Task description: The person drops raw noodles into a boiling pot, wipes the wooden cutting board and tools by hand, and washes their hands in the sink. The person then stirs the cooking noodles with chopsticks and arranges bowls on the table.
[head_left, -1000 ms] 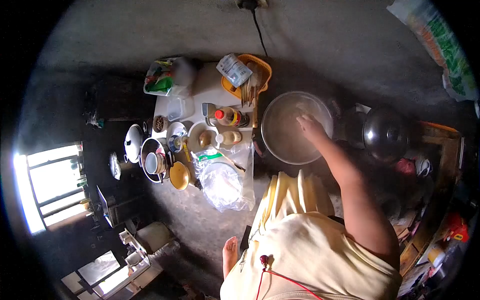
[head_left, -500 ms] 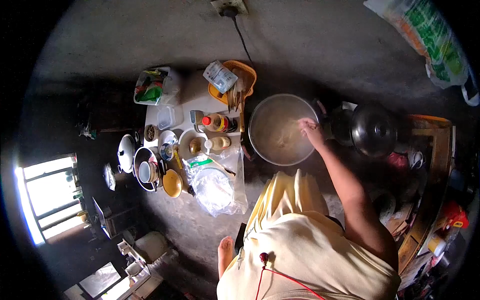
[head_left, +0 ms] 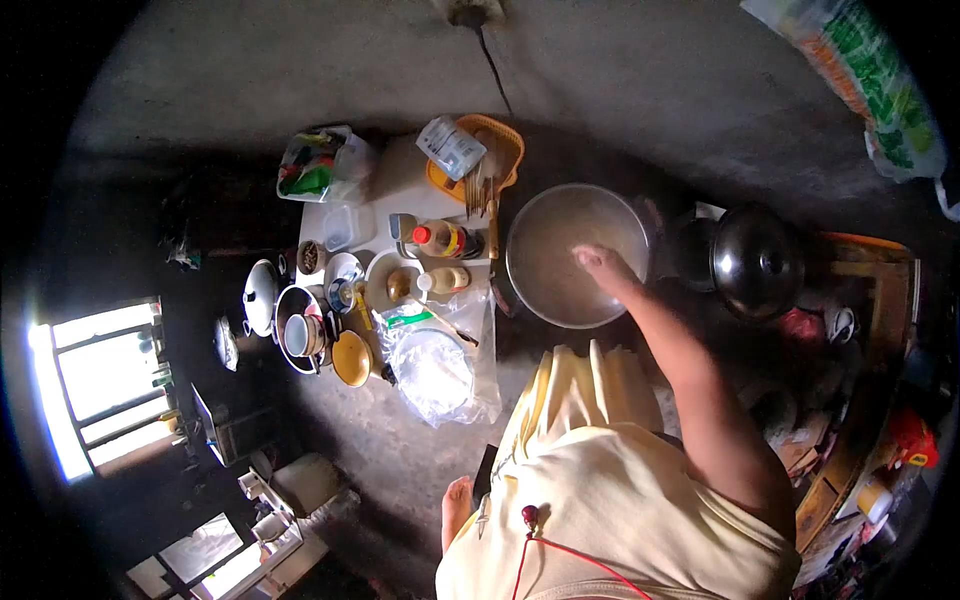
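A wide round metal wok (head_left: 530, 260) with a cloudy brownish inside stands in front of me. My right hand (head_left: 604, 264) is over its right half, with the fingers drawn together and slightly blurred. What they hold, if anything, is too small to make out. My left hand (head_left: 457, 497) hangs low at my left side, beside a dark, flat-looking object (head_left: 485, 472). Its fingers are small in view and their pose is unclear.
Left of the wok, a table holds a red-capped bottle (head_left: 436, 240), a white-capped bottle (head_left: 444, 280), an orange basket (head_left: 508, 150), bowls and a clear plastic bag (head_left: 435, 375). A dark lid (head_left: 757, 262) stands to the right. A plastic bag (head_left: 870, 90) hangs upper right.
My right hand has moved left, from near the wok's right rim further in over it. The pale swirl seen inside the wok has faded. The view has shifted slightly.
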The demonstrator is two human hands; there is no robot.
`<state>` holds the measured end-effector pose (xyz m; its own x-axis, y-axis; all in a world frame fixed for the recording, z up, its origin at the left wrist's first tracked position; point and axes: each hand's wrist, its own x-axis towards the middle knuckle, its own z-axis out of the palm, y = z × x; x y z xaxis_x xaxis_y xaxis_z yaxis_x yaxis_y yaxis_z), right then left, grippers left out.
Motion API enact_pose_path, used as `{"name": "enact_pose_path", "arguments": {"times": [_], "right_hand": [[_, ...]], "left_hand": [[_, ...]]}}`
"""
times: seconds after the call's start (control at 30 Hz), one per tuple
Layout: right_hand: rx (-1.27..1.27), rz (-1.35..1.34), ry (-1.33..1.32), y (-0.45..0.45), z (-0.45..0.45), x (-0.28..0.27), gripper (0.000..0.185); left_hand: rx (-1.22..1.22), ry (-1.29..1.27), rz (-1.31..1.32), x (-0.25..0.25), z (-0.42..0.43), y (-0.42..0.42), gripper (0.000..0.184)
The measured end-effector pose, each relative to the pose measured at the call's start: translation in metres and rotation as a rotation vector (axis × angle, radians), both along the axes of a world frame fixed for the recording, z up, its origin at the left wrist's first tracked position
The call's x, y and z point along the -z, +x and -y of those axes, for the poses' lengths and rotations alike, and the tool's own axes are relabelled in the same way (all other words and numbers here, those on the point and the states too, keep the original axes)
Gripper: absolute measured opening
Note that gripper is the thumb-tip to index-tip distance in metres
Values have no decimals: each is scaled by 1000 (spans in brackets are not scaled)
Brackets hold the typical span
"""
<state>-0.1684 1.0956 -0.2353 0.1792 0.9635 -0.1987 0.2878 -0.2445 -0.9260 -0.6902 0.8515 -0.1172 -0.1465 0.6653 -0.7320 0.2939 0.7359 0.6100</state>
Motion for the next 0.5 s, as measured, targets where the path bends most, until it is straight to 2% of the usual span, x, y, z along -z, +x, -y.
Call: {"name": "enact_pose_path", "arguments": {"times": [0.1,0.17,0.23,0.3,0.37,0.4,0.43,0.47,0.5], "right_hand": [[274,75,42,9,-6,13,25],[279,164,-33,2,5,12,25],[284,260,-110,-3,18,15,25],[142,-158,-194,-8,24,27,25],[120,-167,-240,3,17,20,26],[204,-89,-135,9,14,13,23],[288,-10,-29,15,9,10,21],[374,157,82,22,8,43,21],[377,154,83,23,13,46,21]], "left_hand": [[14,-18,-3,-13,3,1,23],[154,24,-158,-13,1,6,24],[181,15,-162,-17,-2,16,24],[212,2,-170,-12,-1,18,24],[393,7,-196,-1,0,9,24],[395,2,-197,0,1,7,24],[218,-11,-97,3,-1,6,23],[41,-20,3,4,-5,7,23],[44,-19,1,1,-9,7,23]]}}
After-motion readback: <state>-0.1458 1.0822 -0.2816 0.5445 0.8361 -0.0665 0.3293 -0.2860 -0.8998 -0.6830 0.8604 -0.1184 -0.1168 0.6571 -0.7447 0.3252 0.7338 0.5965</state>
